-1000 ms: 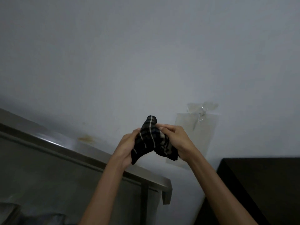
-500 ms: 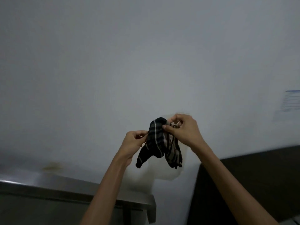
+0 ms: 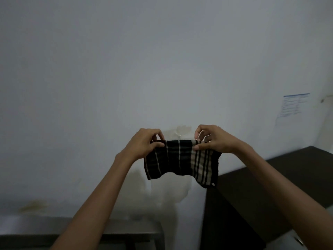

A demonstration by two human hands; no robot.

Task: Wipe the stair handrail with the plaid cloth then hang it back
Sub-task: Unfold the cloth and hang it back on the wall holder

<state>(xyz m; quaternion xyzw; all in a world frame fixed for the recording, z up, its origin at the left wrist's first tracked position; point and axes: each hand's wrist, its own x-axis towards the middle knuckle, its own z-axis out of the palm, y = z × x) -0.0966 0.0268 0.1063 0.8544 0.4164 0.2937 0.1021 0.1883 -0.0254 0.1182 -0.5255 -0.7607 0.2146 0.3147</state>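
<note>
Both hands are up in front of the wall now, and the plaid cloth (image 3: 182,159) is stretched flat between them. The left hand (image 3: 144,144) pinches the cloth's top left corner, thumb over the edge; the right hand (image 3: 214,139) pinches the top right corner, fingertips (image 3: 198,146) pressing the fabric. The rest hangs freely below in a loose sag, dark with pale stripes, clear of the wall as far as I can tell.

Just behind the top edge, between the two hands, there is a pale clear hook (image 3: 181,131) stuck on the wall, with a transparent sheet below it, mostly hidden by the cloth. That looks like where the cloth goes back. The handrail (image 3: 137,230) sits low at the bottom, well apart from the cloth, so I judge the wiping finished and the hanging under way.

What could go wrong? The hook is small and see-through in dim light; the top edge could miss it and the cloth slide down the wall when the pinches let go. Hung off-centre, the heavier side could drag it off. A hard tug might peel the hook from the wall.

Containers? None that I can make out. There is a dark cabinet (image 3: 288,177) to the right, and a printed notice (image 3: 293,105) on the wall, too blurred to read.
</note>
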